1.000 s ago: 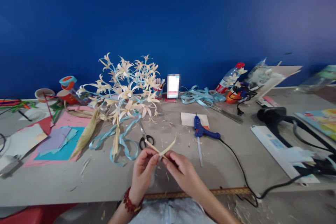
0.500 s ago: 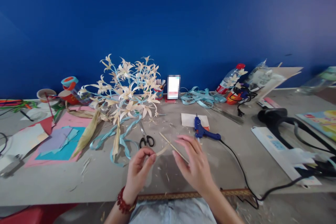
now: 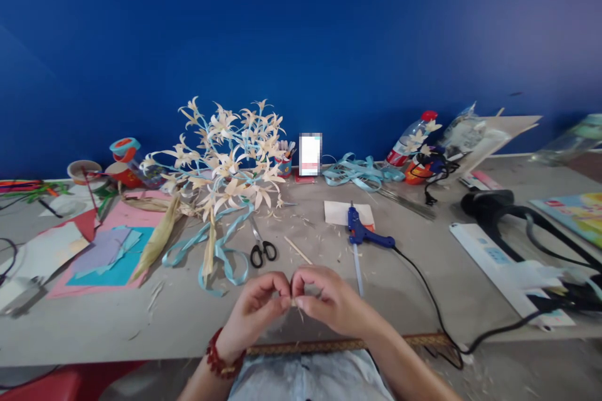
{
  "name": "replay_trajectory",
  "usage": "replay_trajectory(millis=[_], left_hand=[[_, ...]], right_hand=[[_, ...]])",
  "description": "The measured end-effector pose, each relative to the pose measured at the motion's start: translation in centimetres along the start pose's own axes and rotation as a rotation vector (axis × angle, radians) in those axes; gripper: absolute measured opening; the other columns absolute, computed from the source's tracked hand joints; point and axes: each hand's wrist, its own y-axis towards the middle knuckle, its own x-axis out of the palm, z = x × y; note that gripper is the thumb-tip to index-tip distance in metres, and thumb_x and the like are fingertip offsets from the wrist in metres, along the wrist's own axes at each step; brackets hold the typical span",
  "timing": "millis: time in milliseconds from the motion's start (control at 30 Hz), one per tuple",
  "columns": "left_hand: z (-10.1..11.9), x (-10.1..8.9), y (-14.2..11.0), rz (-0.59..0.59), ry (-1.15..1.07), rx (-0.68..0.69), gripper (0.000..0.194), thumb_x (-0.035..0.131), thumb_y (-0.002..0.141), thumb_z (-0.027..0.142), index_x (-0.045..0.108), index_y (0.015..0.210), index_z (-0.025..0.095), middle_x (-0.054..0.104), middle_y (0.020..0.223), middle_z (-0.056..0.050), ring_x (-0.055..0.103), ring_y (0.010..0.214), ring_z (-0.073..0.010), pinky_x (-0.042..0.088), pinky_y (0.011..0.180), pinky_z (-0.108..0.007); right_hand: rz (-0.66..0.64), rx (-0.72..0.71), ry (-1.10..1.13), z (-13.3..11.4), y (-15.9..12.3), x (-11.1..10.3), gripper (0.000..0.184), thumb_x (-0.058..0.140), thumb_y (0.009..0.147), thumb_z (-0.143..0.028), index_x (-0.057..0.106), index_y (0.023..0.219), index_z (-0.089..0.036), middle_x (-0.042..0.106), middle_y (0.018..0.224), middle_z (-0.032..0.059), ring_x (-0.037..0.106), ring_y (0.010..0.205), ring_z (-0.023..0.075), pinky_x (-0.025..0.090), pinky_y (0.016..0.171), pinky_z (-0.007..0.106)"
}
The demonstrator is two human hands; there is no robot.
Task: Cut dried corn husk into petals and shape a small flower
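A smooth, deep blue wall (image 3: 301, 44) rises behind a matte grey counter (image 3: 84, 332) littered with pale, straw-like scraps. Cream flowers (image 3: 230, 156) with thin, pointed, curling petals branch out on light blue stems toward the back left. Below them a glossy blue ribbon (image 3: 244, 266) lies in loose loops, and a dry, ribbed husk (image 3: 157, 238), long and tapered, rests across flat sheets of pink paper (image 3: 141, 200) and bright blue paper (image 3: 113, 272). Scissors (image 3: 259, 243) with black ring handles and metal blades lie beside the ribbon. To the right, a hard blue plastic glue gun (image 3: 360, 229) sits partly over a white card (image 3: 335, 213), with a straight, translucent glue stick (image 3: 358, 269) extending toward the near edge.

The person's left hand (image 3: 258, 310) and right hand (image 3: 336, 307) meet low over the near part of the counter, fingers bent into rounded arches, thumbs and forefingertips pinched close together. Between the fingertips they grip a small, pale strip (image 3: 295, 302), mostly hidden. Just beyond the knuckles a second strip (image 3: 298, 250), slender and straight, lies slantwise on the counter. Both forearms angle inward from below; a red beaded bracelet (image 3: 222, 360) circles the left wrist.
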Motion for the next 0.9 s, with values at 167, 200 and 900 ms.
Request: replay_trajectory(millis=[167,200,900], left_hand=[[-0.6,0.4,-0.1,0.052,-0.309,-0.043,0.02,0.067,0.082,0.033,0.059,0.072,0.018,0.05,0.063,0.001,0.045,0.063,-0.0136,0.038,0.064,-0.025],[-0.6,0.5,-0.1,0.073,-0.326,-0.035,0.02,0.067,0.081,0.033,0.059,0.072,0.018,0.049,0.061,0.001,0.046,0.064,-0.0143,0.039,0.065,-0.026],[0.9,1.6,0.8,0.062,-0.216,-0.081,0.011,0.066,0.076,0.023,0.062,0.068,0.017,0.056,0.063,-0.001,0.048,0.06,-0.0142,0.039,0.059,-0.025]], right_hand=[[0.037,0.057,0.23,1.0,-0.7,-1.6,0.011,0.047,0.077,-0.014,0.056,0.073,-0.018,0.055,0.068,-0.0016,0.05,0.066,0.0133,0.038,0.06,0.022],[0.066,0.056,0.246,1.0,-0.8,-1.9,0.012,0.046,0.079,-0.015,0.056,0.074,-0.018,0.057,0.07,-0.0007,0.051,0.067,0.0139,0.039,0.063,0.023],[0.009,0.022,0.331,-0.4,0.1,0.0,0.015,0.053,0.08,-0.018,0.055,0.064,-0.019,0.053,0.065,-0.0031,0.046,0.064,0.0125,0.036,0.061,0.023]])
